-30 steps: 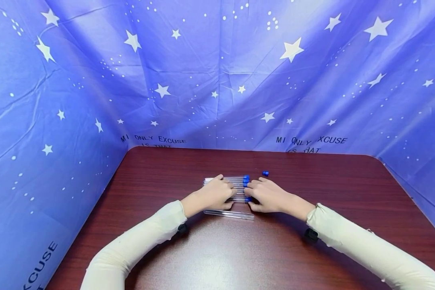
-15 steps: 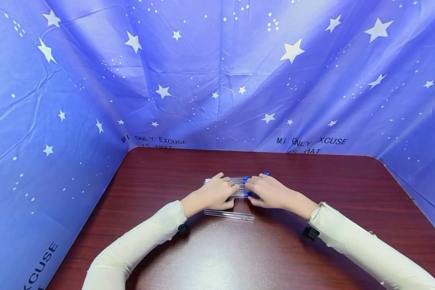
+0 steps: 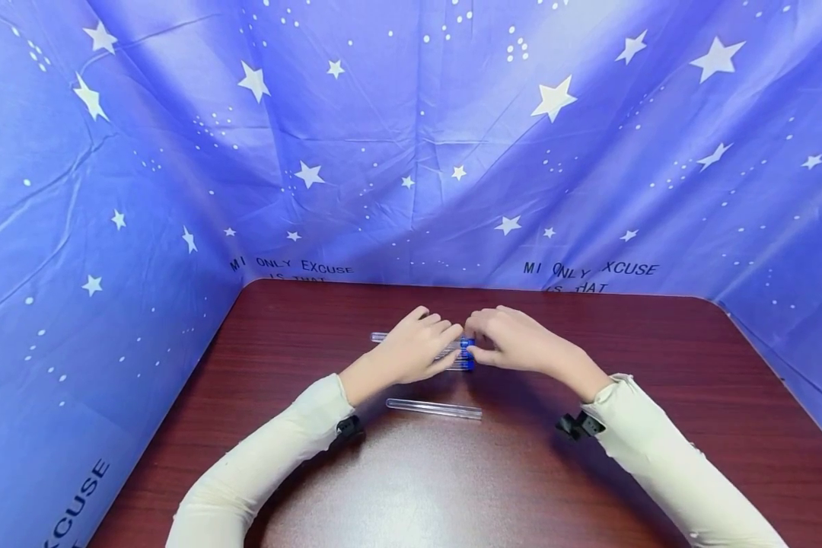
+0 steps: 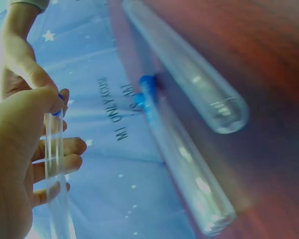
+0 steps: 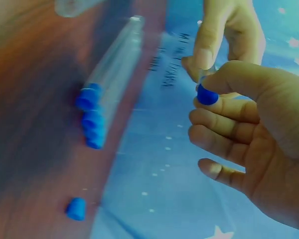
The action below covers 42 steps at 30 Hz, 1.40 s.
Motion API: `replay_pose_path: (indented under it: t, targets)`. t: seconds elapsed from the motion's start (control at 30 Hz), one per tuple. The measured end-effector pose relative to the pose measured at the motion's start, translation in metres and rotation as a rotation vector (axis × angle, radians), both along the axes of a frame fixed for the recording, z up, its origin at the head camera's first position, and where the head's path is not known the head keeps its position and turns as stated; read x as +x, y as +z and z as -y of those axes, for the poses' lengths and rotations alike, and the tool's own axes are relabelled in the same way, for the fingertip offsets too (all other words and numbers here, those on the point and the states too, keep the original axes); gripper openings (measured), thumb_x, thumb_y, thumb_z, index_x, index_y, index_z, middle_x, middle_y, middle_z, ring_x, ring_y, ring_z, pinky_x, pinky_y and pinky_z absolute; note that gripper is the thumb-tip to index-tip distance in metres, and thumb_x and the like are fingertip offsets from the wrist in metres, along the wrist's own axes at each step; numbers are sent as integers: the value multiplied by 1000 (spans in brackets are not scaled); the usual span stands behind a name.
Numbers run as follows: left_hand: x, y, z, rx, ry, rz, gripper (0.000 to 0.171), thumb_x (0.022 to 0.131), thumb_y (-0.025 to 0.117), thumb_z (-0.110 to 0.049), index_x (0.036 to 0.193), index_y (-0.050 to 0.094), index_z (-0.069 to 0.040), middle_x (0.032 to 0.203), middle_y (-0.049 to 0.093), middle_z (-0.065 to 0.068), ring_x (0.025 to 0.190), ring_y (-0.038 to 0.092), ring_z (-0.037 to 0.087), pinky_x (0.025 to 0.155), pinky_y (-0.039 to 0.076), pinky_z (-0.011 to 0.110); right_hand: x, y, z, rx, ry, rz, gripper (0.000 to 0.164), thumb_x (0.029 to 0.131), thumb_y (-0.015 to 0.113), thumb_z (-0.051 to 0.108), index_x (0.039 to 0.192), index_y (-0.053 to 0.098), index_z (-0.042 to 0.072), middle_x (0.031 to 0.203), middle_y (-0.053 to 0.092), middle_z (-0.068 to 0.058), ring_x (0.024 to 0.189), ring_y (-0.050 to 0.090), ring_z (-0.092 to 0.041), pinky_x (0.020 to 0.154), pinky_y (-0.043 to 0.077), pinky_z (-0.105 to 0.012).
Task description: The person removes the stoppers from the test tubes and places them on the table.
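Note:
A clear test tube (image 4: 60, 209) is held in my left hand (image 3: 425, 346), its rounded end sticking out left of that hand in the head view. At the tube's other end, the thumb and finger of my right hand (image 3: 517, 339) pinch a blue cap (image 5: 208, 94). Both hands meet there, above a row of capped tubes (image 5: 114, 64) lying on the table. Several blue caps (image 3: 467, 356) of that row show between the hands, while the left hand hides much of the tubes' length.
A single uncapped tube (image 3: 434, 409) lies nearer the front on the dark red table (image 3: 315, 320). One loose blue cap (image 5: 76, 208) lies apart in the right wrist view. Behind the table hangs a blue curtain (image 3: 411, 114) with white stars.
Both hands have lifted from the row, moving up in the head view. The left hand now has a tube out of the row, with the right hand at its cap.

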<state>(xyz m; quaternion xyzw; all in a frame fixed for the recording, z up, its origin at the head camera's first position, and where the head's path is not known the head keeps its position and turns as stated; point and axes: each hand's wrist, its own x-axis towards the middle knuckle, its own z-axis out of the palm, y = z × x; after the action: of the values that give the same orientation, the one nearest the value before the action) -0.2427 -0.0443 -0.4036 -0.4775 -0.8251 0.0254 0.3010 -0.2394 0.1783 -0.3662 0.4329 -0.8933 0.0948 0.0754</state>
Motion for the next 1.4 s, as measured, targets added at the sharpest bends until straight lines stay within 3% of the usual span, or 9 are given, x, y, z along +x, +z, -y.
replay_pose_path:
  t: [0.23,0.4,0.77,1.07,1.4]
  targets:
    - [-4,20,-1,99,-25,-87,17,97,63,-33,103,65,-17,89,67,-4,85,64,17,85,48,34,-2,21,-4,-108,-61,112,9,89,73,16,96,70,14,75,58,9,65,53,-7,61,43,-23]
    - [-5,31,-1,148,-23,-100,17,95,70,-33,104,67,-17,88,65,-3,84,63,17,83,46,33,0,31,-6,-129,-125,157,13,95,67,19,105,72,13,81,63,10,68,54,-5,64,46,-26]
    - [-7,37,-3,180,-9,-97,16,94,72,-31,105,70,-20,88,64,-3,84,62,17,85,47,33,-3,37,-9,-138,-103,258,15,97,63,14,105,74,7,89,70,4,74,56,-6,70,50,-30]
    - [-7,39,-4,182,-6,-62,16,92,74,-31,103,70,-20,86,64,-4,82,63,17,83,47,33,-8,32,-12,-170,-44,254,12,96,65,11,102,76,9,86,67,6,73,54,-5,70,49,-27]
    - [-4,46,-1,169,-4,80,20,87,79,-34,99,71,-20,85,65,-5,82,65,14,84,47,32,-8,32,-12,-161,-11,238,14,96,67,14,105,77,10,84,64,7,74,52,-5,69,46,-26]
